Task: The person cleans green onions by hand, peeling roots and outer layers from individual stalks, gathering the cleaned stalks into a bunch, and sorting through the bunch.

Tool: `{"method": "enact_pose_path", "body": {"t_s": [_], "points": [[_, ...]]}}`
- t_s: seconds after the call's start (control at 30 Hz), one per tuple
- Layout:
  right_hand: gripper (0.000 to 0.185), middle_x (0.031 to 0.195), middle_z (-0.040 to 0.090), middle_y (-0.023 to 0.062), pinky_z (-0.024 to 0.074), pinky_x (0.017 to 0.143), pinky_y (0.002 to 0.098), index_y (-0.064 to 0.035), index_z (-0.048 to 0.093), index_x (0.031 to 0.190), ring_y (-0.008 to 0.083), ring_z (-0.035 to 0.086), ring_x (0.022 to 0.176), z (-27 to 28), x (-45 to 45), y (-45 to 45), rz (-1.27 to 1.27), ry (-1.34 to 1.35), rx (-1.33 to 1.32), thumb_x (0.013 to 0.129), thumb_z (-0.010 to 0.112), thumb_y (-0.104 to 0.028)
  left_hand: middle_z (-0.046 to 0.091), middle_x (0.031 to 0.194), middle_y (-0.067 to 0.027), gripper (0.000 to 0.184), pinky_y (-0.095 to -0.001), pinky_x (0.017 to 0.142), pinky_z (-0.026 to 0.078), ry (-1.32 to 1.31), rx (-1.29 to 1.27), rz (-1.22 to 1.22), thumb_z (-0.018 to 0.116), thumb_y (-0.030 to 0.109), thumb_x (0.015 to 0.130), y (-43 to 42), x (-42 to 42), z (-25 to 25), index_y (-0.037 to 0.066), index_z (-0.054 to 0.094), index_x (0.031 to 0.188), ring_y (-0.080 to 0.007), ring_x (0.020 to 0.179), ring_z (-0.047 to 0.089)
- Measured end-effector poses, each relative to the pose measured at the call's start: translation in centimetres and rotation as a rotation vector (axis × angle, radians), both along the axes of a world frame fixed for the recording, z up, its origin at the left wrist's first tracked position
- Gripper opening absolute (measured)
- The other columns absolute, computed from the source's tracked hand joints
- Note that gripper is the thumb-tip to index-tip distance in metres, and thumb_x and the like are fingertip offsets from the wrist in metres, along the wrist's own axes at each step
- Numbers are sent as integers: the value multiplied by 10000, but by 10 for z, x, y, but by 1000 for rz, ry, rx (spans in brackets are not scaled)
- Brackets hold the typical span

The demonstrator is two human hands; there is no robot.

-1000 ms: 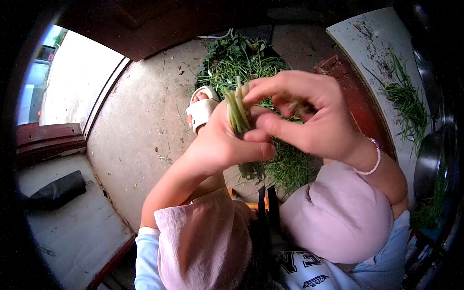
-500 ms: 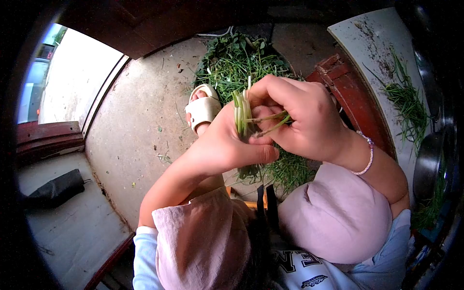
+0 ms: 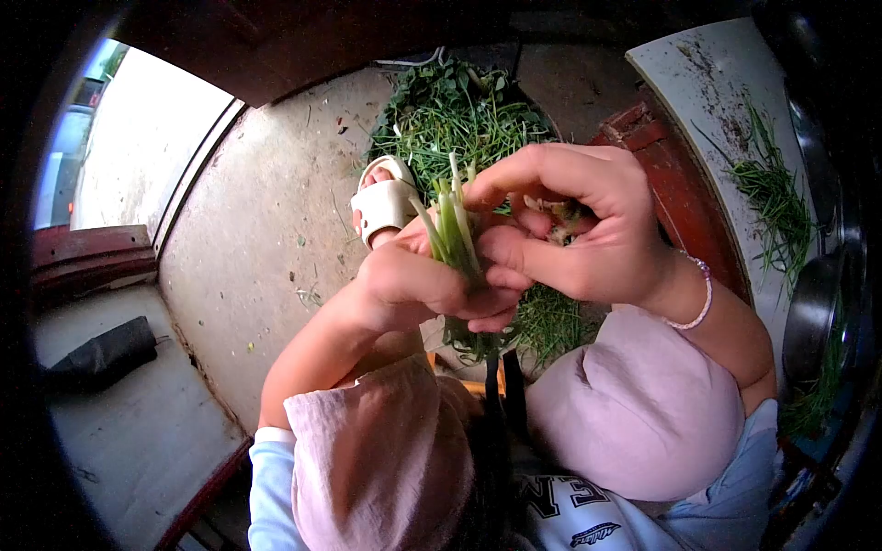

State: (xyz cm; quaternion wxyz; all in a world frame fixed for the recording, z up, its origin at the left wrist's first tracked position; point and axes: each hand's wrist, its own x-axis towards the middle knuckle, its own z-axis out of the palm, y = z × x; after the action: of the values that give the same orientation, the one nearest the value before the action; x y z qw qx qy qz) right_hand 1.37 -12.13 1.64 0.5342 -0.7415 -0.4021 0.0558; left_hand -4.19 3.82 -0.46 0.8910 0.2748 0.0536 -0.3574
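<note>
My left hand (image 3: pixel 400 283) is closed around a bunch of garlic chives (image 3: pixel 449 228), its pale cut-looking ends pointing up and its leaves hanging below the fist. Close against the bunch's right side is my right hand (image 3: pixel 611 216), with index finger and thumb curled toward the stems. Brownish stem scraps (image 3: pixel 571 219) sit inside its bent fingers. Whether the right fingertips touch the bunch I cannot tell. A large heap of greens (image 3: pixel 469 119) lies on the floor beyond both hands.
At the right, a pale board (image 3: pixel 684 83) carries soil crumbs and more chives (image 3: pixel 772 188). A red wooden piece (image 3: pixel 684 184) stands beside it. My sandalled foot (image 3: pixel 383 202) is left of the heap. A dark object (image 3: pixel 106 354) rests on a low ledge at left.
The thin brownish stems that stuck out between my hands are now gathered in my right palm. My left hand has turned, and the bunch's ends fan out more.
</note>
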Motion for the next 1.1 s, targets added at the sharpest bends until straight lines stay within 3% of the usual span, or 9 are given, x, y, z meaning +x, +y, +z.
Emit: {"method": "enact_pose_path", "body": {"t_s": [0.23, 0.3, 0.43, 0.57, 0.63, 0.67, 0.77, 0.97, 1.1], "points": [[130, 603, 532, 83, 425, 474, 286, -45, 543, 690, 230, 545, 540, -11, -2, 5, 4, -177, 100, 585, 615, -72, 528, 760, -67, 484, -249, 487, 347, -60, -58, -83, 456, -87, 531, 2, 4, -7, -14, 436, 1009, -131, 568, 461], [107, 587, 514, 82, 415, 464, 301, -50, 525, 674, 242, 532, 528, -13, 0, 6, 10, -270, 91, 602, 599, -78, 526, 801, -164, 591, -286, 439, 306, -204, 268, -146, 524, 54, 424, 2, 5, -4, -53, 445, 1000, -196, 558, 439], [112, 572, 484, 84, 406, 456, 326, -56, 486, 669, 264, 514, 519, -10, -2, 8, -42, -399, 7, 623, 579, -97, 526, 793, -171, 515, -270, 452, 338, -179, 478, -42, 587, 93, 468, -4, 3, 4, -50, 465, 947, -184, 593, 481], [112, 573, 496, 63, 405, 449, 304, -48, 468, 706, 214, 541, 527, -11, -1, 6, -91, -463, 45, 673, 565, -94, 497, 733, -111, 566, -249, 433, 329, -215, 351, -131, 565, 88, 464, -4, 5, -3, -46, 442, 1000, -145, 544, 443], [84, 588, 502, 26, 396, 469, 243, -43, 464, 719, 125, 518, 540, -3, 2, 0, -106, 64, 179, 739, 528, -93, 411, 650, -45, 625, -231, 412, 315, -289, 263, 181, 522, 95, 473, -10, 6, -5, -41, 403, 1071, -122, 484, 376], [79, 596, 498, 7, 388, 489, 203, -38, 464, 737, 85, 492, 540, -2, 7, -5, -116, 267, 241, 766, 513, -93, 434, 628, 0, 481, -186, 405, 307, -310, 215, 273, 442, -43, 585, -8, 12, -3, 6, 422, 1063, -68, 454, 389], [101, 667, 483, -18, 371, 549, 152, -27, 470, 810, 44, 448, 593, -1, 15, -16, -32, 794, 309, 770, 530, -97, 358, 572, 46, 320, -154, 392, 260, -292, 307, 582, 425, 16, 711, 3, 21, -12, -18, 438, 1028, -20, 411, 294], [219, 795, 473, -16, 362, 600, 172, -3, 488, 937, 32, 434, 669, 4, 2, -8, 51, 954, 254, 725, 514, -52, 366, 547, 68, 155, -153, 410, 270, -348, 541, 638, 488, 32, 763, -7, 12, 7, -6, 512, 912, -7, 453, 322], [228, 738, 480, -22, 348, 582, 163, -2, 484, 983, 39, 428, 633, 0, 3, -10, 141, 1087, 239, 766, 438, -55, 512, 613, 20, 125, -140, 446, 309, -447, 677, 670, 552, 2, 737, -13, 14, 9, -14, 536, 860, -6, 500, 409]]}}
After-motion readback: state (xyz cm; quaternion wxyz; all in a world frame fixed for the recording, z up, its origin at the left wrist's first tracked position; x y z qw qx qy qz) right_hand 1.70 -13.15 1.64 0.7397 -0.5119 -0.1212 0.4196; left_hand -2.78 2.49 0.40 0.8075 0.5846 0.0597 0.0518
